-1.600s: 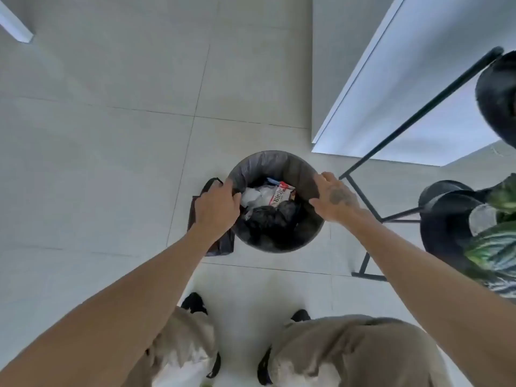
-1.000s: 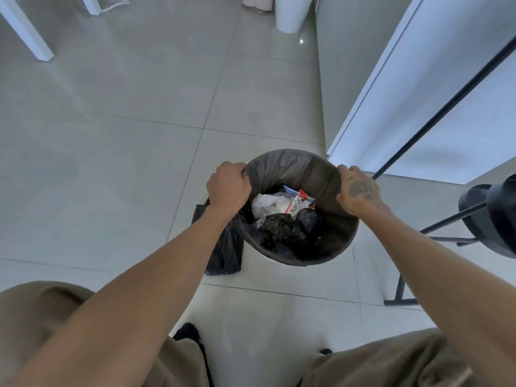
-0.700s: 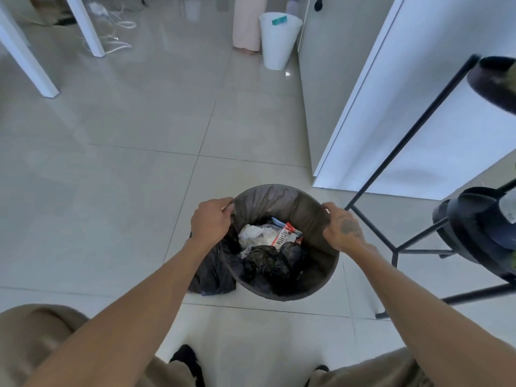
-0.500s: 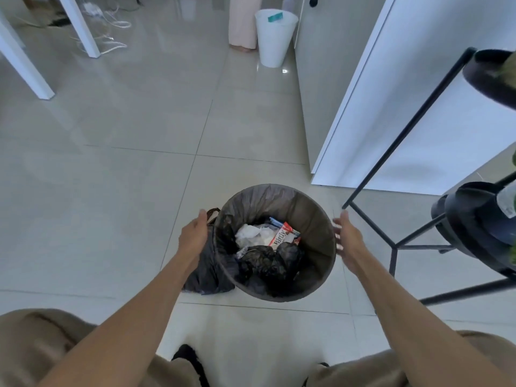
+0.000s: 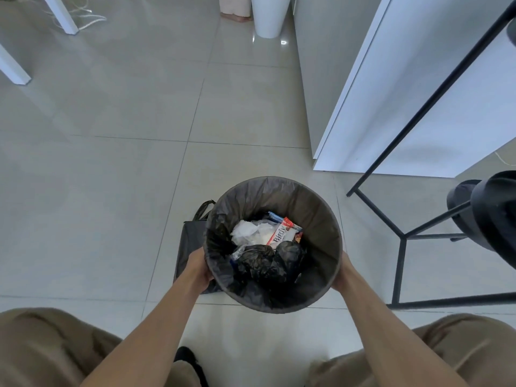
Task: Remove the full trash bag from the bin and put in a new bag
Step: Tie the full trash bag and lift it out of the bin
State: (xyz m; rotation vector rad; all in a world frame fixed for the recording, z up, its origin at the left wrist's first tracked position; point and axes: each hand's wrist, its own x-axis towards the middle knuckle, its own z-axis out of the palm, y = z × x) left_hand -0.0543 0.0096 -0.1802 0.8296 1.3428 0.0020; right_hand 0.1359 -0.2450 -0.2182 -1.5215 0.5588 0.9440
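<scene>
A round bin (image 5: 332, 277) lined with a dark grey trash bag (image 5: 279, 196) sits in the middle of the view. Inside lie white crumpled plastic, a red and white packet and black plastic wads (image 5: 268, 261). My left hand (image 5: 199, 268) presses against the bin's left outer wall, and my right hand (image 5: 342, 273) against its right outer wall; the fingers of both are hidden under the rim. A folded black bag (image 5: 190, 236) with a loop handle lies on the floor to the left of the bin, partly hidden by it.
A black metal stand (image 5: 402, 241) with dark pots stands close on the right. A white cabinet (image 5: 391, 107) is behind it. A white bin (image 5: 270, 15) stands far back, white table legs (image 5: 61, 15) at the far left. The floor is tiled.
Both hands let go of the bag's rim, opened, and moved down to the bin's outer sides. The bin now looks closer to the camera.
</scene>
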